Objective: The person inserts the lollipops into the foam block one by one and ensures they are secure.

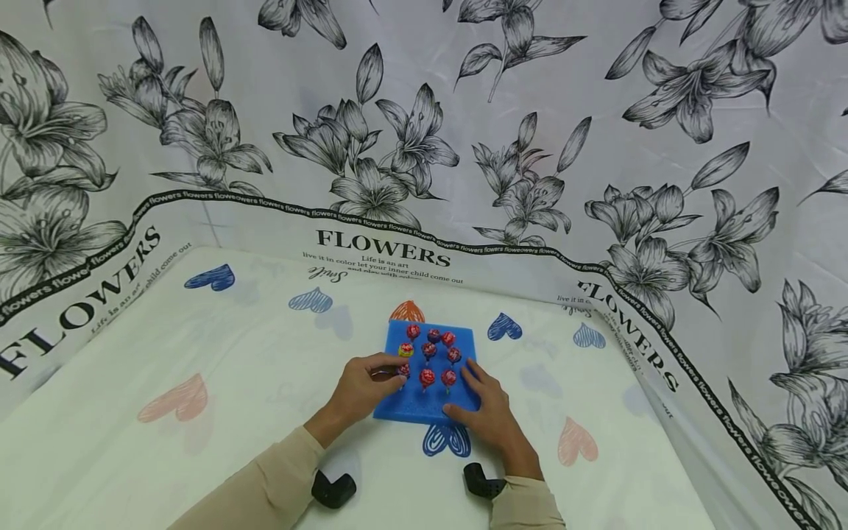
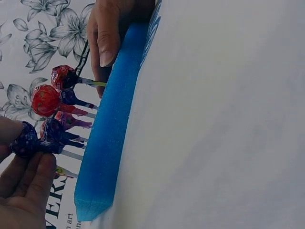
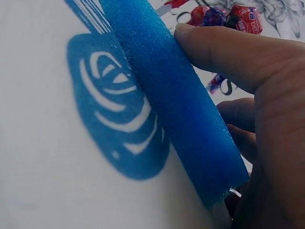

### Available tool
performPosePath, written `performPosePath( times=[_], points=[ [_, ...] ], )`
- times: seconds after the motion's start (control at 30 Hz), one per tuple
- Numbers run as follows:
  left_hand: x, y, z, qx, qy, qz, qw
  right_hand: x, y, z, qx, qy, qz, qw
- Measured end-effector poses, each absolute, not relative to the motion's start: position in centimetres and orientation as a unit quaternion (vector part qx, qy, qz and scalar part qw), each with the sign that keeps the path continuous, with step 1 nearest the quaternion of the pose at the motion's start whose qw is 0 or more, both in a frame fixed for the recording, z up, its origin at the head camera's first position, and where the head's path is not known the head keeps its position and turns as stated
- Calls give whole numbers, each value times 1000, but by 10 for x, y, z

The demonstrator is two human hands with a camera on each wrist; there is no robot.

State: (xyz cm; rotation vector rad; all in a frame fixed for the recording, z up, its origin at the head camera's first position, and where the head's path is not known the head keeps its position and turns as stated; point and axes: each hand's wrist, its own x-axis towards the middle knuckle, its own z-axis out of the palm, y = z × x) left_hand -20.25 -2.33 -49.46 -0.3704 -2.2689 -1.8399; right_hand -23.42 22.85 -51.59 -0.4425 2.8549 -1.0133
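Note:
A blue foam block lies on the table, with several wrapped lollipops standing upright in it in rows. My left hand is at the block's left side and pinches the wrapped head of the front-left lollipop between thumb and fingers. In the left wrist view that lollipop's white stick runs down to the foam. My right hand rests on the block's right front part, thumb and fingers spread. Its thumb touches the block by the front edge; the other fingers are partly hidden in the right wrist view.
A white cloth printed with hearts covers the table. Behind and at the sides hangs a white curtain with black flower drawings. A black device is at my left wrist, another at my right.

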Motion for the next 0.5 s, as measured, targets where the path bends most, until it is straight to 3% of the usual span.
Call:
performPosePath(
  times=[0.5],
  points=[
    [-201,-23,-500,-117,-775,-616,78,-233,229,-515,-152,930,-334,38]
  ],
)
